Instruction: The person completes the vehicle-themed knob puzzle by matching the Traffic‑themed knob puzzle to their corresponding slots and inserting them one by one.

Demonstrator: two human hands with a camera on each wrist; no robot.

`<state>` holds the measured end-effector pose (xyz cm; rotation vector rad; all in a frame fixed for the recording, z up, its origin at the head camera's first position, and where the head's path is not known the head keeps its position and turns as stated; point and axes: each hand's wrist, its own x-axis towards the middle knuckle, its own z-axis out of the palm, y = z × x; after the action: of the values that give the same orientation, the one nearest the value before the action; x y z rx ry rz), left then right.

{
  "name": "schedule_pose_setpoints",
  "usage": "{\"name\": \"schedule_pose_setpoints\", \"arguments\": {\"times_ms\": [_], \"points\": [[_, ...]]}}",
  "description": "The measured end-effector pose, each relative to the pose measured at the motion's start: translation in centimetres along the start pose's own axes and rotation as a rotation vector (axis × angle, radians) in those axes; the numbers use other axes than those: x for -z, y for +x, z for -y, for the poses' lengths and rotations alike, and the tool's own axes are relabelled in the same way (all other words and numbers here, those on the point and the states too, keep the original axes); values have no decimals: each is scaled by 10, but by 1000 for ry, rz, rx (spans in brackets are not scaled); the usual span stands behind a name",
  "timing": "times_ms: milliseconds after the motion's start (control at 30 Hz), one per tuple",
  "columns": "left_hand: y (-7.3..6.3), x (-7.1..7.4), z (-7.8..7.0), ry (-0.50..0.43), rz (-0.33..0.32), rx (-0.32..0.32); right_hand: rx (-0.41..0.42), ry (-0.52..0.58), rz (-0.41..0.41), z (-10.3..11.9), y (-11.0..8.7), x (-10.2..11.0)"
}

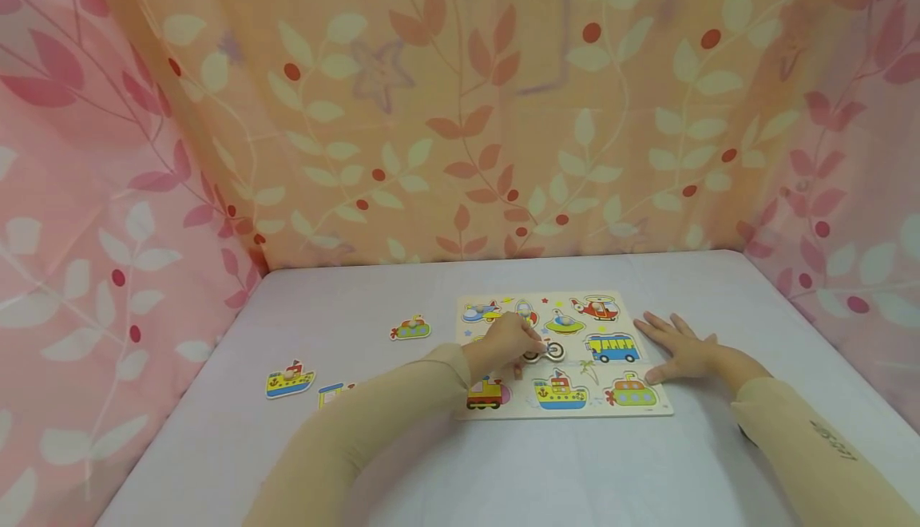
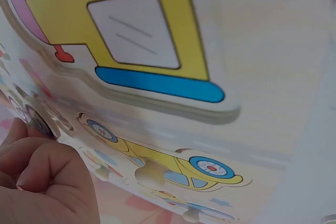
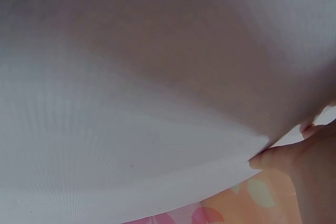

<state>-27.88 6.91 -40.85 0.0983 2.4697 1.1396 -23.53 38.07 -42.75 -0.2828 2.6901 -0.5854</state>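
Note:
My left hand [image 1: 505,341] pinches a bike puzzle piece [image 1: 552,352] with two dark wheels, over the middle of the puzzle board [image 1: 467,302]. In the left wrist view the fingers [image 2: 58,163] are curled at that piece, beside a yellow car piece [image 2: 173,169] with a wooden knob. A yellow train picture [image 2: 68,19] lies nearer that camera. My right hand [image 1: 683,349] rests with fingers spread at the board's right edge, by the blue bus picture [image 1: 612,348] and the green submarine picture [image 1: 631,390]. The right wrist view shows mostly tablecloth, with part of that hand at its right.
Left of the board lie a submarine piece [image 1: 411,328], a ship piece [image 1: 290,379] and a blue-and-yellow piece [image 1: 332,393] partly covered by the left sleeve. The table has a white cloth [image 1: 345,295]. Flowered curtains [image 1: 431,112] stand behind and at both sides.

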Motion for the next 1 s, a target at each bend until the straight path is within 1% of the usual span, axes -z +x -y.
{"name": "schedule_pose_setpoints", "arguments": {"times_ms": [100,333,433,567,600,667,733,800,833,900,1000], "points": [[4,-1,0,1,2,16,-3,-2,2,0,1,-1],[12,-5,1,36,-10,56,-7,-6,2,1,1,-3],[13,-6,-1,59,-12,75,-8,-11,0,2,1,-2],[12,-6,-5,126,-11,77,-4,-19,-3,3,0,0],[11,-5,-6,149,-14,69,-1,-20,-4,2,0,0],[10,-5,-7,150,-9,75,9,-18,-5,2,0,1],[9,-3,-6,131,-10,77,15,-17,-6,0,0,0],[5,1,-5,93,-8,65,27,-13,-12,-1,0,-2],[3,4,-4,60,-5,56,25,-15,-12,-3,1,-2],[-3,13,-2,18,-4,8,25,-14,-15,-5,1,-4],[-14,31,1,-46,-8,-64,29,-17,-24,-7,2,-3]]}}
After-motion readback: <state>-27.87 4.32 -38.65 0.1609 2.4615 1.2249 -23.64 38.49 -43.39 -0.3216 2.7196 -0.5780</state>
